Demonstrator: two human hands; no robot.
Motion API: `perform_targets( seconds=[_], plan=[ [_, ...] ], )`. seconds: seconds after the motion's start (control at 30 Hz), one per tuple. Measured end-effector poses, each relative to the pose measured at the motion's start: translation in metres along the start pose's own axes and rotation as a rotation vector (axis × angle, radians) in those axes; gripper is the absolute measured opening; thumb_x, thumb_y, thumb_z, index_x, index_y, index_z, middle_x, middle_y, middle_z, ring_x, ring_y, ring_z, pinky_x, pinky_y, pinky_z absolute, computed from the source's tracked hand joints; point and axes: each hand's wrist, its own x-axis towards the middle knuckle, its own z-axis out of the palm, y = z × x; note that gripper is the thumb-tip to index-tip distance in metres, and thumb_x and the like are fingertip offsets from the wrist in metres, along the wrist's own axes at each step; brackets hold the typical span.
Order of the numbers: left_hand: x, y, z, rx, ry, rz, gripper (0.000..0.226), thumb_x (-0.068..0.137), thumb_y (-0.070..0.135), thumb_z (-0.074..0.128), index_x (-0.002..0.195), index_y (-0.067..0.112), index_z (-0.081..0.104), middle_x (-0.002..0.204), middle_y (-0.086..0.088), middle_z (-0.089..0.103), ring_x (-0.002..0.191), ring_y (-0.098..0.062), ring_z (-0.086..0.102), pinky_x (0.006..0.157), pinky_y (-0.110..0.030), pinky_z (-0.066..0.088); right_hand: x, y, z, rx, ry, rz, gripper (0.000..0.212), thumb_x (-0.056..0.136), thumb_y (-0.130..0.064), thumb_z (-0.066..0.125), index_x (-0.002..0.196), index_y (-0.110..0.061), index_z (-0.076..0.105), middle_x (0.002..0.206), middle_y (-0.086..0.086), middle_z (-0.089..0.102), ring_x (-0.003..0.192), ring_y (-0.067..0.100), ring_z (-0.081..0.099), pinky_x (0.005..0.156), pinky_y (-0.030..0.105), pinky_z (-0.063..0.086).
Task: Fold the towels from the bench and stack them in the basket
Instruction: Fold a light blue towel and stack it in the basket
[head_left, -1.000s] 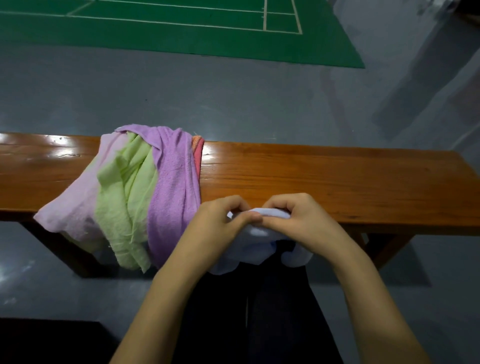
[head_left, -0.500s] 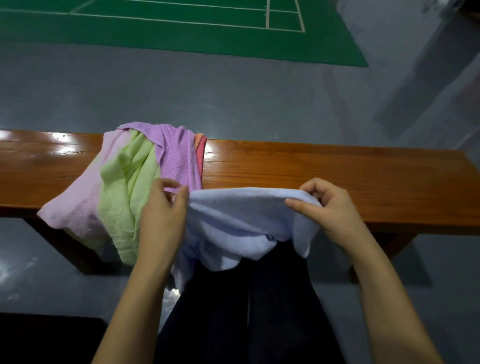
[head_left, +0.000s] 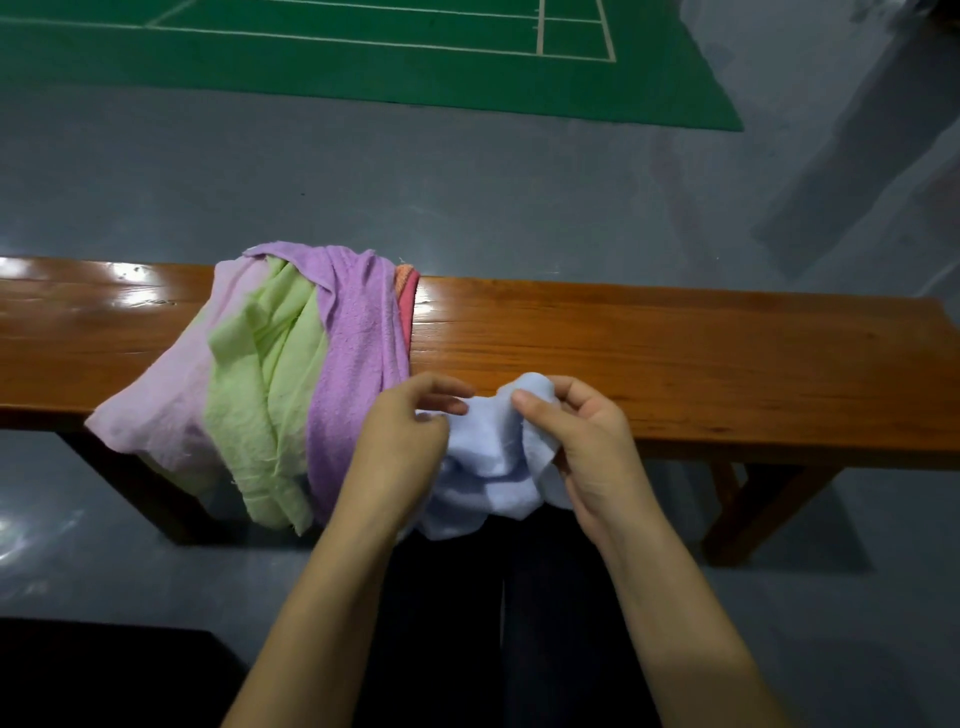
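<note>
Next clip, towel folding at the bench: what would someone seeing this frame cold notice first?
Most likely the heap of unfolded towels draped over the left part of the wooden bench, pink, green and purple, hanging off its near edge. Next, the pale blue towel bunched at the bench's near edge, with the left hand and right hand both pinching it. Beyond the bench, a green court mat lies on the grey floor; no basket is in view.

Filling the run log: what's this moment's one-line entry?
both hands pinch blue towel | bunched | pile on bench
</note>
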Motion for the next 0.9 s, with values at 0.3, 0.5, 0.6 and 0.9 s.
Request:
perform_targets(
  seconds=[0.3,0.5,0.6,0.9],
  plan=[
    [-0.010,0.015,0.026,-0.755,-0.096,-0.249,0.023,0.093,-0.002,0.044,0.105,0.002,0.062,0.081,-0.002,0.072,0.075,-0.007,0.067,0.070,-0.016,0.053,-0.003,0.006,-0.001,0.056,-0.031,0.028,0.025,0.082,-0.010,0.070,0.107,-0.014,0.067,0.103,0.005,0.072,0.103,0.022,0.066,0.087,0.032,0.053],
    [-0.012,-0.001,0.023,-0.391,-0.097,0.076,0.026,0.085,0.001,0.064,0.101,0.021,0.070,0.097,-0.001,0.073,0.095,-0.011,0.068,0.086,-0.024,0.051,-0.002,0.000,-0.006,0.240,-0.060,0.015,0.019,0.069,-0.016,0.070,0.086,-0.011,0.073,0.089,0.011,0.073,0.086,0.021,0.068,0.076,0.027,0.054],
    [-0.012,-0.005,0.024,-0.190,0.059,0.190,0.015,0.078,0.009,0.074,0.080,0.024,0.073,0.084,0.003,0.072,0.085,-0.009,0.067,0.082,-0.027,0.052,-0.003,-0.003,-0.008,0.236,-0.074,0.023,0.017,0.071,-0.017,0.070,0.085,-0.008,0.074,0.084,0.013,0.072,0.081,0.023,0.067,0.076,0.030,0.055],
    [-0.010,0.014,0.028,-0.231,0.025,0.277,0.012,0.082,0.010,0.071,0.075,0.019,0.067,0.066,0.009,0.065,0.065,-0.007,0.060,0.067,-0.023,0.047,-0.012,-0.010,-0.015,0.125,-0.147,-0.081,0.024,0.096,-0.007,0.046,0.106,0.001,0.067,0.098,0.017,0.072,0.089,0.022,0.069,0.081,0.027,0.055]
  ],
)
